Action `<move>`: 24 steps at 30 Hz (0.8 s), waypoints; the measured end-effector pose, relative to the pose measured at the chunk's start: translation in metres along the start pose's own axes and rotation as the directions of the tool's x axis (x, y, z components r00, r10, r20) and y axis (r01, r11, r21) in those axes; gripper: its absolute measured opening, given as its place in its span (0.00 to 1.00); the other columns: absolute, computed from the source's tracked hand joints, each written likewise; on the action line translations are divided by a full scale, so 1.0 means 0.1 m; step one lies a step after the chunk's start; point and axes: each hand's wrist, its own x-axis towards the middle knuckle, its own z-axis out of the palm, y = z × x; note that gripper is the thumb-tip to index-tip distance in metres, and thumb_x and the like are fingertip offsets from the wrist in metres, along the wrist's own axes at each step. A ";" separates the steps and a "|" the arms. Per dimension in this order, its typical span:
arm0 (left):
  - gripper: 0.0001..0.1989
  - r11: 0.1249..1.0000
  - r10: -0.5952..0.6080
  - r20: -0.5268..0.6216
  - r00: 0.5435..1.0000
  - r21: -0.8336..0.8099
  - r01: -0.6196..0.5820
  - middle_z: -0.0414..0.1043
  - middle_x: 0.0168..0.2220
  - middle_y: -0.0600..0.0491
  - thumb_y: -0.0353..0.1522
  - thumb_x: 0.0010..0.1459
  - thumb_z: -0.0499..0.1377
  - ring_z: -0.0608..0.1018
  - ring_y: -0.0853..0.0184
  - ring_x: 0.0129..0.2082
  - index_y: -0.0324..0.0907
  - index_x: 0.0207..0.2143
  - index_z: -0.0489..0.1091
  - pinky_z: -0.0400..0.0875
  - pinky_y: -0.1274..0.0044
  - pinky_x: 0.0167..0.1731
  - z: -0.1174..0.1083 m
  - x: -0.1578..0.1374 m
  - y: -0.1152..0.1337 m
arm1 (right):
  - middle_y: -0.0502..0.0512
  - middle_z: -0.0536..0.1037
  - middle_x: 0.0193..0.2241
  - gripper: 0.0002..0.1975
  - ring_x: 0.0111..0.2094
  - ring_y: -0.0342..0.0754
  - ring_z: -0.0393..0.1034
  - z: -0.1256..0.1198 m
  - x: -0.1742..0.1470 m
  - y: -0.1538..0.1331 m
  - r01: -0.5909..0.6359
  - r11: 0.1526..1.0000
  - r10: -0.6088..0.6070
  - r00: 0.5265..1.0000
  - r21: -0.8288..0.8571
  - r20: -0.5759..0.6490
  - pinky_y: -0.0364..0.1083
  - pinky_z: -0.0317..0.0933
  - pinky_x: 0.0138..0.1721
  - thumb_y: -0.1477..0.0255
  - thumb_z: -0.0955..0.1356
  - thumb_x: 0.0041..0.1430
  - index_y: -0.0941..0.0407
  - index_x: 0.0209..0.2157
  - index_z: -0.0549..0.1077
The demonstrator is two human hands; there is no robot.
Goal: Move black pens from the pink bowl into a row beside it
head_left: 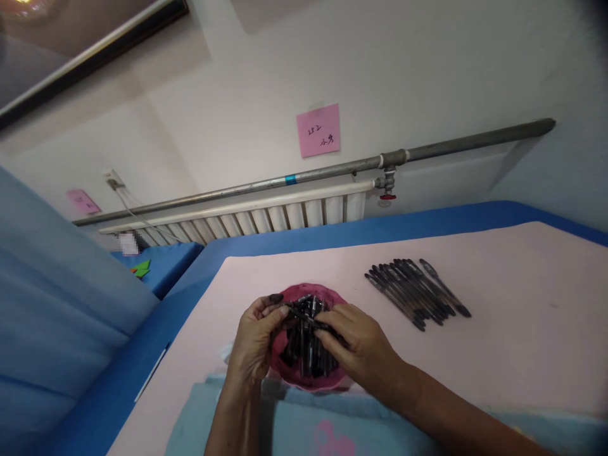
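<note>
A slim dark pen [300, 313] spans the gap between my two hands, above a pink basket [339, 296]. My left hand [254, 335] pinches its left end between thumb and fingers. At its other end, the fingers of my right hand [358, 339] are closed round it. A dark tip [275, 297] shows at my left fingertips; I cannot tell whether it belongs to the same pen. Inside the basket lie several black pens or pen parts [311, 351], partly covered by my hands. To the right, several dark capped pens [411, 291] lie side by side on the pink sheet [513, 304].
Light blue cloth [294, 421] lies along the near edge. A thin white stick-like thing [152, 372] rests at the left on the blue table cover [118, 396]. Behind the table stand a radiator [266, 218] and a pipe [332, 171]. A blue curtain [42, 304] hangs left.
</note>
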 end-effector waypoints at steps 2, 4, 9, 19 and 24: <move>0.17 1.000 0.004 -0.007 1.000 -0.007 -0.004 0.73 0.24 0.54 0.27 0.36 0.66 0.75 0.73 0.23 0.36 0.32 0.67 0.71 0.80 0.28 0.01 0.00 -0.02 | 0.54 0.72 0.26 0.06 0.29 0.47 0.64 0.00 -0.01 0.00 0.010 0.999 -0.010 1.000 -0.030 -0.001 0.46 0.58 0.32 0.74 0.61 0.56 0.56 0.34 0.70; 0.17 1.000 0.011 -0.014 1.000 -0.014 -0.011 0.73 0.24 0.54 0.27 0.36 0.66 0.75 0.73 0.23 0.36 0.32 0.67 0.71 0.81 0.28 0.01 0.01 -0.03 | 0.54 0.72 0.26 0.07 0.29 0.47 0.64 -0.01 -0.02 0.00 0.009 0.999 -0.010 1.000 -0.043 -0.005 0.46 0.58 0.32 0.74 0.61 0.56 0.56 0.34 0.70; 0.17 0.999 0.013 0.005 1.000 -0.034 -0.013 0.73 0.25 0.54 0.27 0.37 0.66 0.75 0.72 0.24 0.36 0.33 0.67 0.72 0.80 0.29 0.02 0.01 -0.03 | 0.54 0.73 0.26 0.06 0.29 0.47 0.65 -0.01 0.00 -0.01 -0.001 1.000 0.001 1.000 0.016 -0.017 0.46 0.59 0.32 0.74 0.61 0.56 0.56 0.34 0.70; 0.12 0.990 -0.045 0.075 0.996 -0.128 0.055 0.76 0.30 0.50 0.26 0.40 0.64 0.77 0.67 0.31 0.35 0.32 0.71 0.72 0.77 0.35 0.06 -0.03 0.00 | 0.51 0.75 0.28 0.05 0.30 0.45 0.70 -0.02 0.04 -0.08 -0.202 0.945 0.208 0.978 0.257 0.003 0.45 0.64 0.33 0.74 0.63 0.54 0.55 0.33 0.70; 0.09 0.992 -0.047 0.069 0.997 -0.114 0.054 0.76 0.27 0.51 0.28 0.40 0.65 0.77 0.69 0.29 0.36 0.28 0.72 0.71 0.78 0.33 0.07 -0.03 -0.01 | 0.51 0.76 0.28 0.05 0.30 0.45 0.70 -0.01 0.04 -0.06 -0.186 0.944 0.189 0.982 0.273 0.016 0.44 0.64 0.33 0.74 0.63 0.54 0.55 0.33 0.70</move>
